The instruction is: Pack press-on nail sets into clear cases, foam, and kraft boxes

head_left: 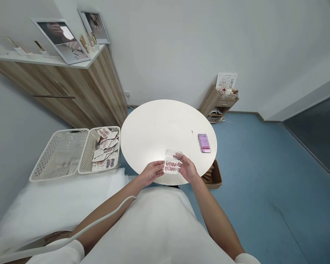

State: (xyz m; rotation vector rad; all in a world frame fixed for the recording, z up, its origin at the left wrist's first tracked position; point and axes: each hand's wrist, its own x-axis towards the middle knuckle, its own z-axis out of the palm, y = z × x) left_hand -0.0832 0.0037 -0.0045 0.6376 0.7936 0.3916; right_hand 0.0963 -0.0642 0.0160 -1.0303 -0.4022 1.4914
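Observation:
Over the near edge of the round white table (151,124), I hold a small clear plastic case (171,167) with its lid (173,153) raised. Two rows of pinkish press-on nails lie inside it. My left hand (153,172) grips the case's left side between thumb and fingers. On the other side, my right hand (189,168) is closed around the right edge, with fingers reaching up to the lid. The fingers of both hands are partly hidden by the case.
Left of the table stand a white basket (82,157) of nail cards and another basket (34,172) holding clear plastic cases. A purple blurred item (204,143) lies on the table's right. A brown box (217,179) sits below. Behind are a wooden cabinet (104,84) and small shelf unit (210,101).

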